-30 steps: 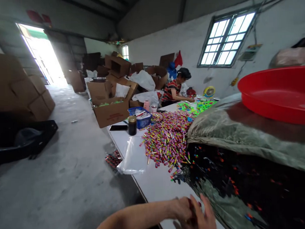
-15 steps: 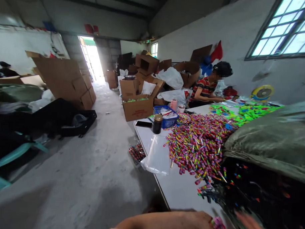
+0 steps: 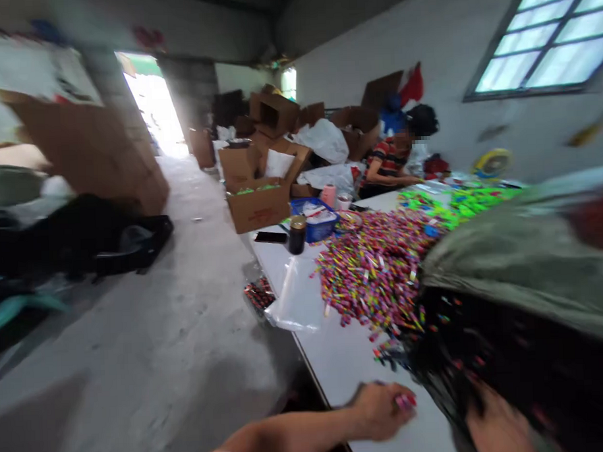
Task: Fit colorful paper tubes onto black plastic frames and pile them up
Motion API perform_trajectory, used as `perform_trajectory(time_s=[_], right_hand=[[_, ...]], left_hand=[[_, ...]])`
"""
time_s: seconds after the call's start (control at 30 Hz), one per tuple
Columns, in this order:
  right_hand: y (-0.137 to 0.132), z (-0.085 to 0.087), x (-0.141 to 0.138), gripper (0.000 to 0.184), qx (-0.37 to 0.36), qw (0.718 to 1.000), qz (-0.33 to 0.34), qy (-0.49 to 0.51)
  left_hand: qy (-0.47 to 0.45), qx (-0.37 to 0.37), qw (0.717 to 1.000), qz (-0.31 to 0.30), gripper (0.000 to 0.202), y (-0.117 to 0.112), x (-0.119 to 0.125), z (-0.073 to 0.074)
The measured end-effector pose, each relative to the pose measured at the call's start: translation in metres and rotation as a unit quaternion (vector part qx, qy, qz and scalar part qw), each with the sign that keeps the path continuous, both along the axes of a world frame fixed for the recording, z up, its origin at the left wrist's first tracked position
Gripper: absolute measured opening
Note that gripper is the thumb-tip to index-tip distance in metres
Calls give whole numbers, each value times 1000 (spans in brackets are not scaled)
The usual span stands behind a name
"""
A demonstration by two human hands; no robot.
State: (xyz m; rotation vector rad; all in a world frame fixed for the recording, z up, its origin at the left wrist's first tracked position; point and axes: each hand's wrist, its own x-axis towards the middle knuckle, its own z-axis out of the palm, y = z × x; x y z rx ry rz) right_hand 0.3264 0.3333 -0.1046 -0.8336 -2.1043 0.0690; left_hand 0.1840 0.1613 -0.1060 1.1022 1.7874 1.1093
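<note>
My left hand is closed over the near part of the white table. Small pink-and-red pieces stick out of its fingers. Smeared by motion, my right hand reaches to the opening of a large grey-green sack, at a heap of black pieces with bits of colour. Its fingers are hard to make out. Beyond both hands lies a big pile of small pink, yellow and red pieces. A few dark pieces with coloured tips lie between pile and left hand.
Clear plastic bags hang over the table's left edge. Behind them are a phone, a dark jar and a blue basket. Another person sits at the far end by bright green pieces. Cardboard boxes stand behind.
My left hand has come up further into view with the pink pieces in it. My right hand shows more at the sack's opening. The whole view has shifted a little.
</note>
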Motion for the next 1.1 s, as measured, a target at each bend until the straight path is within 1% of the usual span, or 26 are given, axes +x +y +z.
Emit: perform_trajectory(time_s=[0.03, 0.07, 0.1, 0.17, 0.2, 0.23, 0.3, 0.33, 0.37, 0.43, 0.5, 0.6, 0.67, 0.7, 0.77, 0.8, 0.87, 0.93, 1.0, 1.03, 1.1], right_hand=[[-14, 12, -2, 39, -12, 1000, -17, -2], [-28, 26, -4, 42, -35, 999, -20, -6], [-41, 40, -7, 44, -65, 997, -36, 4], [-64, 63, -14, 47, -139, 988, -59, 39], [-75, 71, -17, 46, -196, 978, -50, 55], [-85, 77, -19, 44, -269, 960, -28, 70], [-107, 81, -22, 39, -398, 911, 28, 101], [-117, 81, -22, 36, -443, 887, 52, 117], [-127, 81, -22, 34, -471, 869, 70, 135], [-142, 79, -20, 35, -501, 845, 82, 170], [-149, 79, -17, 37, -525, 826, 83, 188], [-150, 81, -9, 36, -558, 804, 98, 181], [-150, 82, 0, 35, -555, 801, 106, 198], [-150, 82, 5, 38, -544, 805, 103, 213], [-152, 81, 15, 41, -510, 829, 78, 218], [-154, 80, 19, 38, -493, 845, 62, 198], [-159, 76, 26, 27, -467, 875, 37, 122], [-162, 72, 31, 25, -456, 887, 28, 63], [-163, 72, 35, 27, -455, 888, 13, 60], [-163, 73, 37, 28, -452, 888, -4, 80], [-163, 81, 39, 29, -433, 887, -46, 153]], left_hand=[[-32, 3, 999, 20, 23, -4, 0, 8], [-84, 9, 995, 51, 20, -8, -1, 15], [-150, 21, 985, 88, 19, -9, -3, 20], [-212, 17, 975, 69, 26, -8, -7, 28], [-239, 18, 969, 59, 32, -5, -9, 31], [-264, 19, 963, 52, 36, -2, -11, 35], [-314, 40, 947, 51, 42, 2, -13, 43], [-343, 58, 936, 55, 43, 3, -13, 49], [-361, 69, 929, 53, 45, 3, -13, 56], [-373, 86, 923, 32, 46, 1, -13, 69], [-348, 89, 933, 5, 44, -2, -12, 79], [-286, 82, 955, -7, 35, -5, -11, 86], [-272, 70, 960, 11, 30, -5, -10, 86], [-271, 68, 960, 24, 29, -5, -10, 85], [-254, 70, 963, 48, 27, -5, -8, 84], [-232, 71, 969, 48, 26, -5, -6, 83], [-169, 70, 983, 25, 24, -5, -3, 82], [-129, 63, 990, 2, 24, -6, 1, 79], [-150, 63, 987, 1, 27, -8, 6, 76], [-186, 67, 980, 6, 30, -8, 8, 74], [-278, 82, 957, 6, 38, -11, 11, 71]])
